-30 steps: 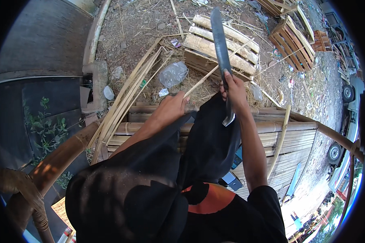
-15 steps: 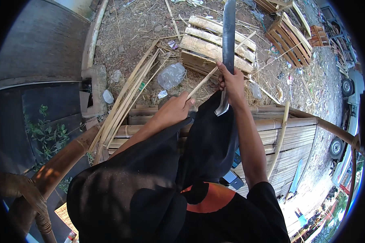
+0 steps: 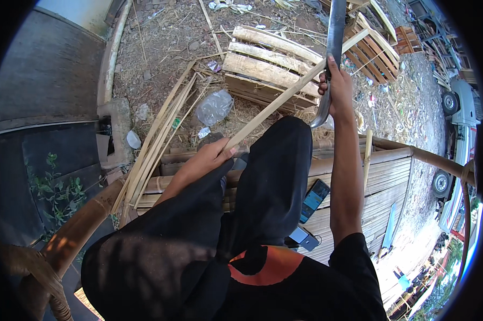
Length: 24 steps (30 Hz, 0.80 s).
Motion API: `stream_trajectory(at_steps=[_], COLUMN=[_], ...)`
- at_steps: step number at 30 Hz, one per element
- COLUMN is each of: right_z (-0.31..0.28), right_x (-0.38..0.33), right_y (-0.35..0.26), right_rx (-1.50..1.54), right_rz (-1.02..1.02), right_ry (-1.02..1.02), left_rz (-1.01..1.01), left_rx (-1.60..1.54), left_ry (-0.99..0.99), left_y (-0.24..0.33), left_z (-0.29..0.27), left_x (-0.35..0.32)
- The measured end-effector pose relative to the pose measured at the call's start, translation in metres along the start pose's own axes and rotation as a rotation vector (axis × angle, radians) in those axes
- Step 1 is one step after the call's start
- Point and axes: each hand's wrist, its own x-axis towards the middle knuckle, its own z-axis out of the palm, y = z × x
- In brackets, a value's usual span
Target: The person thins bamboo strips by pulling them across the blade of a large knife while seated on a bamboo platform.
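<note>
My left hand (image 3: pixel 209 156) is closed around the lower end of a pale bamboo strip (image 3: pixel 276 104), just left of my raised knee. The strip slants up to the right, and its far part passes by the machete. My right hand (image 3: pixel 339 88) grips the machete (image 3: pixel 336 33) by its handle, thumb laid along it, with the dark blade pointing away from me. The curved metal butt of the handle shows below my fist. Blade and strip cross close to my right fingers; I cannot tell whether they touch.
Several long bamboo strips (image 3: pixel 158 134) lean at the left. Beyond my knees lies a slatted wooden crate (image 3: pixel 271 56), with another crate (image 3: pixel 372 53) to its right. A phone (image 3: pixel 314 200) rests on the bamboo bench (image 3: pixel 383 187) beside my thigh. A clear plastic bag (image 3: pixel 214 107) lies on the littered ground.
My right hand and the machete have moved to the right, away from my left hand. A longer, broader stretch of the strip now shows between my hands. The phone has come into fuller view.
</note>
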Motion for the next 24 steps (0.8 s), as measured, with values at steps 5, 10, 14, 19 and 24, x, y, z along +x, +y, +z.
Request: stream_trajectory(at_steps=[5, 10, 14, 19, 24], right_z=[-0.03, -0.012, -0.008, -0.022, 0.006], right_x=[0.001, -0.032, -0.037, -0.013, -0.039], right_y=[-0.005, 0.024, 0.038, 0.032, 0.038], right_rx=[-0.225, -0.311, -0.467, -0.234, -0.388], right_rz=[-0.04, 0.078, 0.106, 0.111, 0.177], right_ry=[0.034, -0.095, -0.226, -0.023, -0.29], left_rz=[0.034, -0.019, -0.047, -0.066, -0.112], left_rx=[0.276, 0.246, 0.354, 0.399, 0.385], left_ry=[0.165, 0.262, 0.358, 0.323, 0.353], left_y=[0.009, 0.022, 0.004, 0.02, 0.014], left_z=[0.001, 0.003, 0.001, 0.0, -0.006], left_x=[0.004, 0.009, -0.005, 0.006, -0.001])
